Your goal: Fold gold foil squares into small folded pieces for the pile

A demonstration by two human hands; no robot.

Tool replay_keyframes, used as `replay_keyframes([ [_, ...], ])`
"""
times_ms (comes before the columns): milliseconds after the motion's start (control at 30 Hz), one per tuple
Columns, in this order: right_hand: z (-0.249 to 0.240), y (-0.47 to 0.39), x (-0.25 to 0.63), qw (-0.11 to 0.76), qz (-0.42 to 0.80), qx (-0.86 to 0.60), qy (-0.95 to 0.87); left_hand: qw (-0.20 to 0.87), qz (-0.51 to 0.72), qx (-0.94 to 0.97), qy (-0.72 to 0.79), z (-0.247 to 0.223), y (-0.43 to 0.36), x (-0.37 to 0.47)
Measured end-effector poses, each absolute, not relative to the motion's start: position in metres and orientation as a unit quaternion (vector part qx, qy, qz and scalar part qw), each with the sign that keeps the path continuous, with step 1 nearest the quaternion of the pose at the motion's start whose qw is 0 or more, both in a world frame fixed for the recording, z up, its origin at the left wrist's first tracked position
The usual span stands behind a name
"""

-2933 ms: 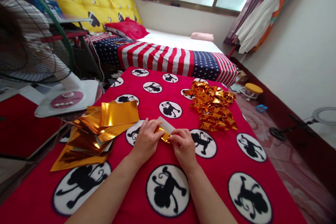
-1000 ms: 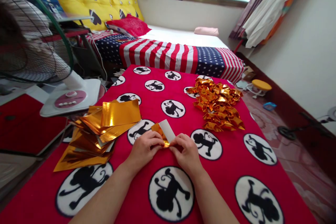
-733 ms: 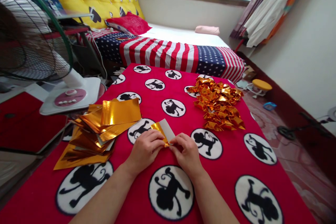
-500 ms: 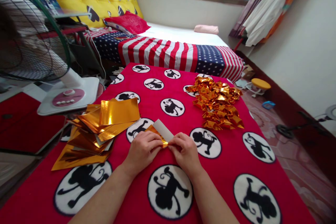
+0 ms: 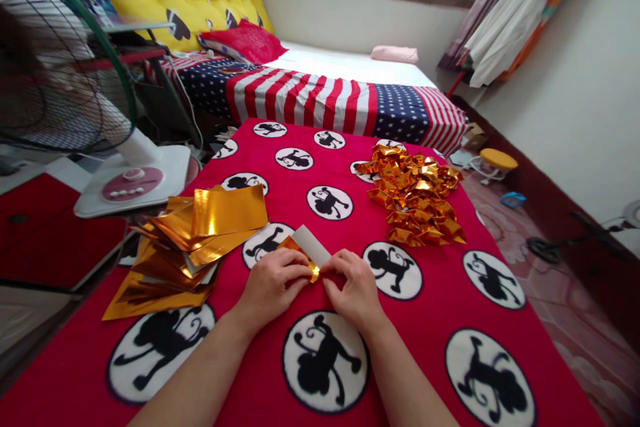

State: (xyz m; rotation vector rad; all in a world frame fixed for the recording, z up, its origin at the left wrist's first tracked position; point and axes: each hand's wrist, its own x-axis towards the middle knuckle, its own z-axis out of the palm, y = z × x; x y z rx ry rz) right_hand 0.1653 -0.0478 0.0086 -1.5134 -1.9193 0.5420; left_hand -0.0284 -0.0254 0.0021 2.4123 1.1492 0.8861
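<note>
Both hands work on one sheet of gold foil paper (image 5: 311, 245) at the middle of the table, its pale grey back partly showing and its near edge folded. My left hand (image 5: 274, 280) pinches the left side of the fold. From the right, my right hand (image 5: 353, 285) pinches the other end between thumb and fingers. The fingers hide part of the fold. To the left lies a loose stack of flat gold foil sheets (image 5: 230, 212). At the right is a heap of folded gold foil pieces (image 5: 417, 197).
A red cloth (image 5: 425, 360) with monkey prints covers the table. An electric fan (image 5: 133, 173) stands at the left, close to the table. Behind are a bed (image 5: 310, 103), a red pillow (image 5: 245, 42) and a yellow cushion (image 5: 200, 3). A yellow stool (image 5: 497, 159) is on the floor at right.
The hands stay in nearly the same place, still pinching the foil paper's fold. The whole view has shifted very slightly.
</note>
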Motion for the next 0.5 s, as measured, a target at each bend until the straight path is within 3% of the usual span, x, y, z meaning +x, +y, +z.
replay_keyframes([
  [500, 0.0042, -0.0456, 0.1666, 0.335, 0.214, -0.576, -0.714, 0.206, 0.333, 0.806, 0.443, 0.0052, -0.0242, -0.0254],
])
